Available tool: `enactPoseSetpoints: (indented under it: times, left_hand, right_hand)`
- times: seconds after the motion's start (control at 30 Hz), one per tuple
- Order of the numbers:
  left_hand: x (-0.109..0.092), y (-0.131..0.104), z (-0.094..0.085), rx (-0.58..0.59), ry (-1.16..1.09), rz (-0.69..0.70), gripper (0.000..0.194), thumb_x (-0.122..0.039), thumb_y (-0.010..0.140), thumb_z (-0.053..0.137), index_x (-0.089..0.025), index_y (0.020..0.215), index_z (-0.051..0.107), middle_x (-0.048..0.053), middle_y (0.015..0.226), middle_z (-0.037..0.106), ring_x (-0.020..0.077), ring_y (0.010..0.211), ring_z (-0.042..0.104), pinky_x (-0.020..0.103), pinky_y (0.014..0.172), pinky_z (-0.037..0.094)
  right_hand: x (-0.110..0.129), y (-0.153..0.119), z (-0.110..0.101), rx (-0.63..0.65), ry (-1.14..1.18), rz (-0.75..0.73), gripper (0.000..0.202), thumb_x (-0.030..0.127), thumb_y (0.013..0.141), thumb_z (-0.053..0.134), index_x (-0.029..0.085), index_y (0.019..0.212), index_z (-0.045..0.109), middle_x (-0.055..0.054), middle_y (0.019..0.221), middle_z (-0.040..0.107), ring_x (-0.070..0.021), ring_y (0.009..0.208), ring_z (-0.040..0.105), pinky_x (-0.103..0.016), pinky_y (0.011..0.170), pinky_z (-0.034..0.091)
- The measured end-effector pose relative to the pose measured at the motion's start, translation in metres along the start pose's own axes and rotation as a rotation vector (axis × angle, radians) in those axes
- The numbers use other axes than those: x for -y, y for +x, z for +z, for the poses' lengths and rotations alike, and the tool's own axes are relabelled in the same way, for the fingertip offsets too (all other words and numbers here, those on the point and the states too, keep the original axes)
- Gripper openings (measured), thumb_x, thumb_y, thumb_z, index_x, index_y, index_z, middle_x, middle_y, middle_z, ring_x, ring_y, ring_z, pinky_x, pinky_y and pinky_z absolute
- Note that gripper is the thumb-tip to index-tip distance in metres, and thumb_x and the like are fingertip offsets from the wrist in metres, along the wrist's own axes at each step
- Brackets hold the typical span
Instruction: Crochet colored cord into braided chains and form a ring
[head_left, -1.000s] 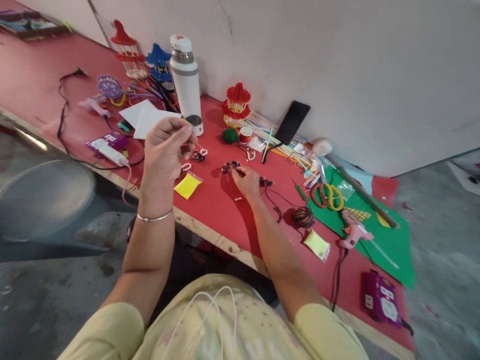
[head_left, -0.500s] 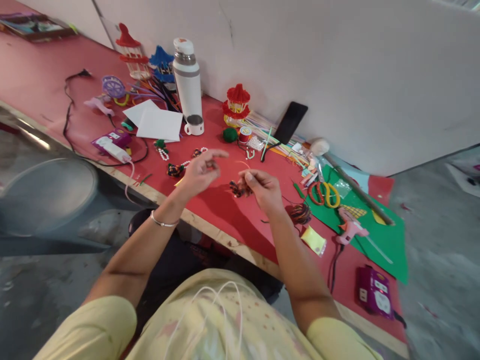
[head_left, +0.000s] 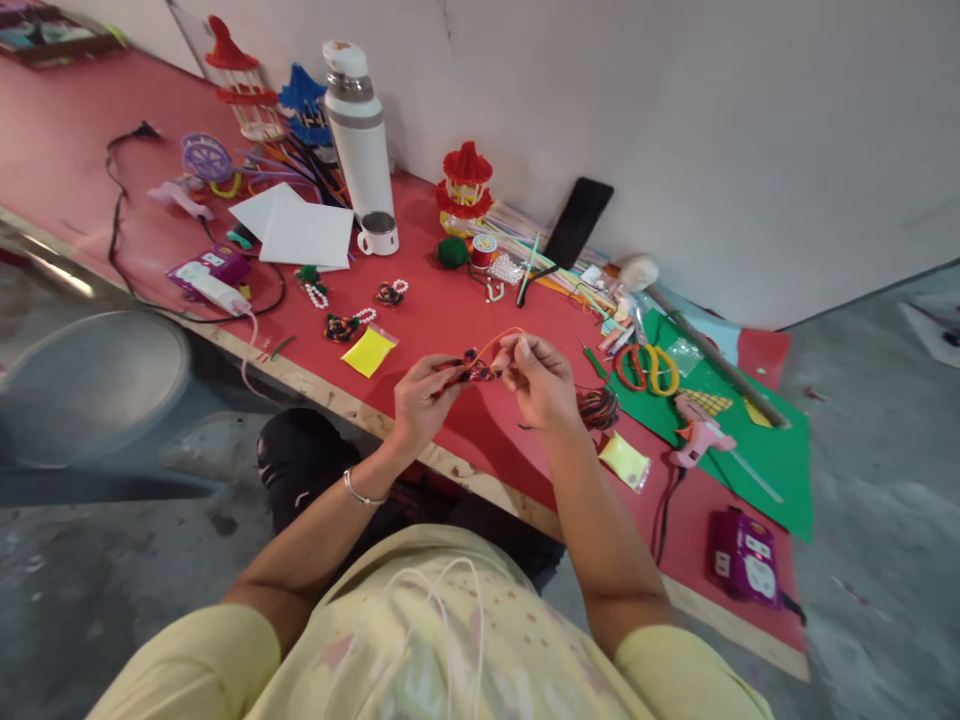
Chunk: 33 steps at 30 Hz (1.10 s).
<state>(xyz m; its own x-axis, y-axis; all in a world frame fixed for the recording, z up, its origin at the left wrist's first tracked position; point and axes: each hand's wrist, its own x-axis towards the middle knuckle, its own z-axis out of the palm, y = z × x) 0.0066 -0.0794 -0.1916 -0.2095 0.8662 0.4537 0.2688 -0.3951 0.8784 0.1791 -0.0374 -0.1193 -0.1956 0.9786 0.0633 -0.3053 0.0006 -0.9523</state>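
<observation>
My left hand is closed in a pinch on the left end of a small dark multicoloured yarn piece, held just above the red tabletop. My right hand has its fingertips pinched at the piece's right side. A thin orange thread arcs from the yarn up to the right fingers; its end is hidden by them. A bundle of multicoloured yarn lies beside my right wrist. Left of the hands are a yellow packet and beaded yarn pieces with white bead loops.
Scissors and a pink glue gun lie on a green sheet at right. Behind stand a white flask, a cup, a red thread spool and a phone. A purple power box sits at the right end.
My left hand has come down and right from open in the air to pinching the yarn piece. My right hand stays by the piece, fingers still pinched. The view has shifted slightly.
</observation>
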Motion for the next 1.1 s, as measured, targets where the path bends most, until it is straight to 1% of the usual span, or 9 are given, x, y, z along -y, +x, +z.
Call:
enactPoseSetpoints:
  times: [0.07, 0.17, 0.3, 0.4, 0.63, 0.73, 0.83, 0.9, 1.1]
  left_hand:
    - [0.002, -0.002, -0.002, -0.037, -0.186, -0.161, 0.015, -0.032, 0.084, 0.081, -0.025, 0.097, 0.085, 0.011, 0.121, 0.073, 0.0184, 0.083, 0.073, 0.033, 0.069, 0.064]
    - [0.003, -0.004, -0.005, -0.080, -0.377, -0.357, 0.020, -0.032, 0.071, 0.089, -0.022, 0.088, 0.085, 0.011, 0.118, 0.075, 0.0152, 0.070, 0.070, 0.029, 0.054, 0.061]
    - [0.002, -0.006, -0.007, -0.058, -0.381, -0.470, 0.018, -0.030, 0.067, 0.090, -0.021, 0.082, 0.084, 0.006, 0.084, 0.078, 0.0137, 0.058, 0.066, 0.025, 0.047, 0.056]
    - [0.004, -0.006, -0.008, 0.002, -0.389, -0.516, 0.018, -0.028, 0.070, 0.088, -0.020, 0.086, 0.084, 0.005, 0.071, 0.077, 0.0134, 0.052, 0.066, 0.025, 0.050, 0.056]
    - [0.007, -0.009, -0.011, -0.048, -0.341, -0.527, 0.022, -0.032, 0.072, 0.089, -0.019, 0.088, 0.083, 0.004, 0.074, 0.077, 0.0131, 0.057, 0.069, 0.023, 0.055, 0.057]
    - [0.003, -0.007, -0.011, -0.060, -0.323, -0.546, 0.022, -0.036, 0.072, 0.089, -0.018, 0.084, 0.082, 0.002, 0.070, 0.074, 0.0122, 0.054, 0.066, 0.023, 0.052, 0.055]
    - [0.000, -0.005, -0.009, -0.083, -0.326, -0.559, 0.021, -0.036, 0.072, 0.089, -0.018, 0.078, 0.080, 0.001, 0.065, 0.070, 0.0107, 0.050, 0.062, 0.022, 0.048, 0.052]
    - [0.000, -0.004, -0.008, -0.099, -0.336, -0.567, 0.021, -0.035, 0.070, 0.090, -0.018, 0.076, 0.078, 0.000, 0.064, 0.069, 0.0097, 0.048, 0.059, 0.022, 0.046, 0.050]
    - [0.003, 0.002, -0.008, -0.143, -0.369, -0.569, 0.028, -0.032, 0.066, 0.092, -0.019, 0.071, 0.067, -0.003, 0.061, 0.063, 0.0078, 0.044, 0.053, 0.020, 0.041, 0.045]
  right_hand:
    - [0.001, -0.001, -0.010, -0.047, 0.010, -0.013, 0.033, 0.057, 0.083, 0.079, 0.026, 0.089, 0.073, 0.002, 0.071, 0.068, -0.0101, 0.061, 0.058, -0.023, 0.050, 0.046]
    - [0.002, -0.004, -0.022, -0.018, 0.066, 0.012, 0.033, 0.058, 0.082, 0.080, 0.026, 0.088, 0.070, 0.003, 0.062, 0.059, -0.0142, 0.069, 0.063, -0.022, 0.049, 0.048]
    - [0.003, -0.006, -0.031, 0.010, 0.123, 0.013, 0.032, 0.056, 0.083, 0.079, 0.027, 0.090, 0.068, 0.006, 0.057, 0.048, -0.0144, 0.067, 0.062, -0.022, 0.050, 0.048]
    - [0.009, -0.006, -0.038, -0.015, 0.137, -0.021, 0.028, 0.055, 0.084, 0.079, 0.029, 0.090, 0.069, 0.007, 0.056, 0.043, -0.0139, 0.064, 0.058, -0.026, 0.057, 0.051]
    - [0.027, -0.018, -0.058, -0.101, 0.137, -0.137, 0.016, 0.048, 0.087, 0.079, 0.034, 0.086, 0.072, 0.007, 0.053, 0.033, -0.0146, 0.064, 0.052, -0.036, 0.081, 0.057]
    - [0.038, -0.024, -0.068, -0.167, 0.114, -0.132, 0.016, 0.049, 0.085, 0.080, 0.035, 0.084, 0.072, 0.008, 0.053, 0.026, -0.0142, 0.055, 0.040, -0.036, 0.073, 0.058]
    - [0.047, -0.028, -0.077, -0.222, 0.138, -0.153, 0.017, 0.048, 0.083, 0.082, 0.035, 0.082, 0.073, 0.008, 0.054, 0.020, -0.0124, 0.048, 0.025, -0.027, 0.054, 0.049]
    - [0.049, -0.029, -0.079, -0.222, 0.168, -0.161, 0.015, 0.046, 0.083, 0.082, 0.035, 0.082, 0.073, 0.009, 0.054, 0.019, -0.0118, 0.047, 0.019, -0.024, 0.048, 0.042]
    - [0.032, -0.047, -0.069, -0.174, 0.120, -0.023, 0.020, 0.049, 0.084, 0.081, 0.031, 0.081, 0.072, 0.009, 0.051, 0.027, -0.0099, 0.045, 0.015, -0.022, 0.038, 0.017]
